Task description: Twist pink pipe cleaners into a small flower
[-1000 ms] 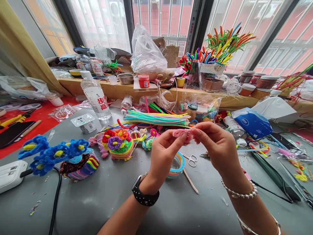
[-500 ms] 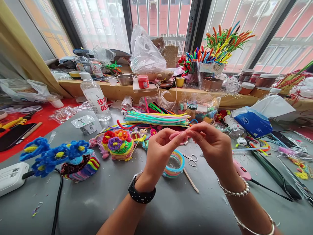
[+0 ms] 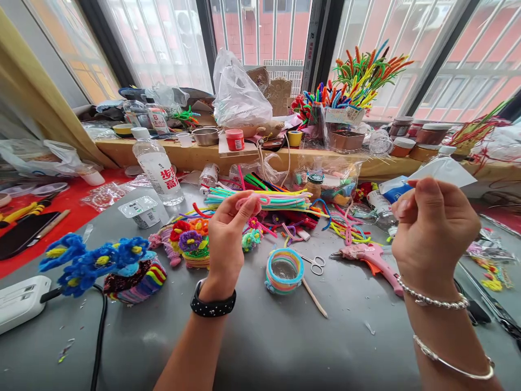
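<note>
My left hand (image 3: pixel 227 241) is raised over the table, thumb and fingers pinched on a pink pipe cleaner (image 3: pixel 265 200) bent into small loops. Off to the right, my right hand (image 3: pixel 437 233) is held up with its fingers curled closed; whatever it may hold is hidden. Between the hands, a round bowl of coiled pastel pipe cleaners (image 3: pixel 287 283) stands on the table. Small scissors (image 3: pixel 316 265) and a pointed wooden stick (image 3: pixel 315 298) lie beside it. A pink glue gun (image 3: pixel 362 253) rests left of my right hand.
Behind the hands lies a bundle of pipe cleaners (image 3: pixel 285 201). On the left are blue pipe-cleaner flowers (image 3: pixel 101 260), a flower-topped piece (image 3: pixel 193 244), a water bottle (image 3: pixel 160 171) and a white power strip (image 3: pixel 22 304). Jars and bags crowd the windowsill (image 3: pixel 163 150).
My hands, together at the pink pipe cleaner before, are now apart. The left moved left with the pipe cleaner; the right moved far right and its fingers curled in.
</note>
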`<state>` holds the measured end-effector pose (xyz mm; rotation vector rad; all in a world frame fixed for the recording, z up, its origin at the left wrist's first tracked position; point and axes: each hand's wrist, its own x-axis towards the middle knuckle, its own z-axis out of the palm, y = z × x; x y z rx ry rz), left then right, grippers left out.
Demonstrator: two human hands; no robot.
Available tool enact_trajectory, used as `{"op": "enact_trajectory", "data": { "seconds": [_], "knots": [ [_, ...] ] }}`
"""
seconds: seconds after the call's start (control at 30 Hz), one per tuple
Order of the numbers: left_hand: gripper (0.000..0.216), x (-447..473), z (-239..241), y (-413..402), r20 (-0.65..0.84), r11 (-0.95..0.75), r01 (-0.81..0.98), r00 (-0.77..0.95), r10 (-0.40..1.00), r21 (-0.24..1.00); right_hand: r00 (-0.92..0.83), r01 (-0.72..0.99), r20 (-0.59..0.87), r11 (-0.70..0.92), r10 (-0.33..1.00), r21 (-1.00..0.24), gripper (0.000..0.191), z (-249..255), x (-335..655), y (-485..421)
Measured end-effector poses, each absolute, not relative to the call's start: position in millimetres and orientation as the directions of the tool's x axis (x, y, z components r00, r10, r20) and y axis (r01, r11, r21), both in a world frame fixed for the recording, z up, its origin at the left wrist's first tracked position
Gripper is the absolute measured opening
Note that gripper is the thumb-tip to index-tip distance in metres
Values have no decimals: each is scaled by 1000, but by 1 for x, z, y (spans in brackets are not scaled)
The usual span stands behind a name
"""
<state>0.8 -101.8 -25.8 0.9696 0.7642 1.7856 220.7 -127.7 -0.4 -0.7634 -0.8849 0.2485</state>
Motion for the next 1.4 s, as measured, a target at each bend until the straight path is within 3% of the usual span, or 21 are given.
{"op": "enact_trajectory", "data": {
  "seconds": [0.1, 0.23, 0.33, 0.43, 0.53, 0.7, 0.8, 0.97, 1.17, 1.3, 1.4],
  "knots": [
    [20, 1, -26, -101, 275, -357, -446, -238, 931, 821, 592, 125, 608, 686, 528, -717, 12, -7, 218, -125],
    [12, -2, -26, -100, 281, -371, -437, -259, 924, 819, 413, 192, 564, 537, 715, -821, 36, -32, 204, -112],
    [10, -8, -22, -100, 288, -427, -455, -345, 894, 782, 130, 304, 412, 359, 902, -882, 41, -55, 188, -101],
    [9, -17, -18, -99, 298, -497, -468, -437, 849, 730, -106, 502, 266, 282, 958, -818, 35, -71, 174, -93],
    [9, -23, -17, -99, 307, -523, -489, -456, 836, 698, -215, 623, 177, 274, 961, -733, 24, -74, 164, -86],
    [7, -31, -17, -96, 277, -450, -591, -364, 889, 670, -307, 664, 151, 325, 940, -673, 11, -66, 148, -63],
    [9, -35, -14, -96, 275, -370, -730, -253, 928, 575, -344, 687, 147, 355, 927, -634, 8, -64, 133, -49],
    [19, -41, -11, -102, 380, -225, -920, -93, 920, 320, -446, 680, 154, 446, 882, -582, 34, -64, 114, -41],
    [21, -45, -11, -109, 449, -412, -835, -230, 863, 365, -436, 730, 192, 471, 879, -496, 14, -56, 130, -35],
    [14, -46, -12, -111, 488, -538, -732, -320, 812, 417, -292, 838, 304, 396, 907, -375, 22, -47, 156, -23],
    [15, -49, -18, -111, 551, -554, -723, -287, 784, 413, -292, 887, 354, 390, 889, -248, 29, -45, 163, -18]
  ]
}}
